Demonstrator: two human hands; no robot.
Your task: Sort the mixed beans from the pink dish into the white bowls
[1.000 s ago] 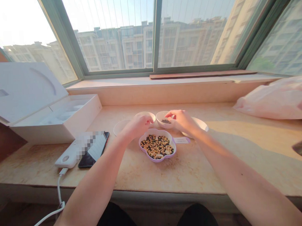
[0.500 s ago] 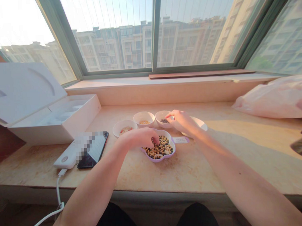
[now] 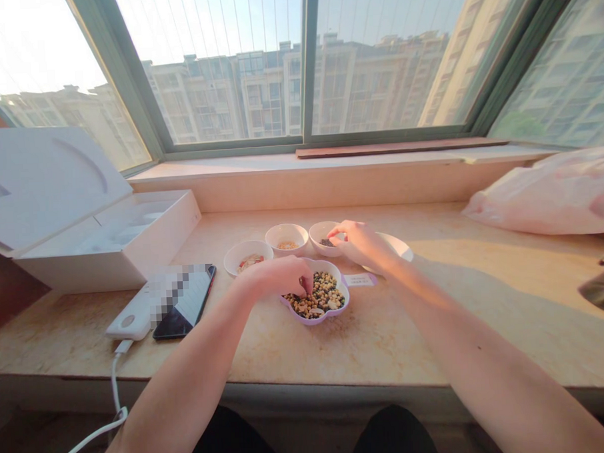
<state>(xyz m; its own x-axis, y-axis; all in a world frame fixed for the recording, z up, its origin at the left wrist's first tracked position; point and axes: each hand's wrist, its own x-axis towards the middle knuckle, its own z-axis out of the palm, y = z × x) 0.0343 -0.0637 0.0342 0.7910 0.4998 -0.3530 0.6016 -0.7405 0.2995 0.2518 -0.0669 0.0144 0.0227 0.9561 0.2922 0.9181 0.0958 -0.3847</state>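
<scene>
A purple flower-shaped bowl (image 3: 316,317) of mixed beans sits in front of me on the stone sill. My left hand (image 3: 279,275) rests over its left rim, fingers pinched down into the beans. Behind it stand small white bowls: one with reddish bits (image 3: 247,257), one with pale beans (image 3: 286,237), one with dark beans (image 3: 323,238), and a fourth (image 3: 400,247) mostly hidden by my right hand. My right hand (image 3: 361,242) hovers at the dark-bean bowl's right rim, fingertips pinched; what they hold is too small to see.
An open white box (image 3: 102,235) with raised lid stands at the left. A power bank (image 3: 135,310) with cable and a dark phone (image 3: 182,305) lie beside it. A pink plastic bag (image 3: 545,196) lies at the right. A small label (image 3: 358,279) sits by the purple bowl.
My left hand came back from the pale-bean bowl and dropped into the purple bowl. My right hand stayed at the dark-bean bowl, shifting only slightly.
</scene>
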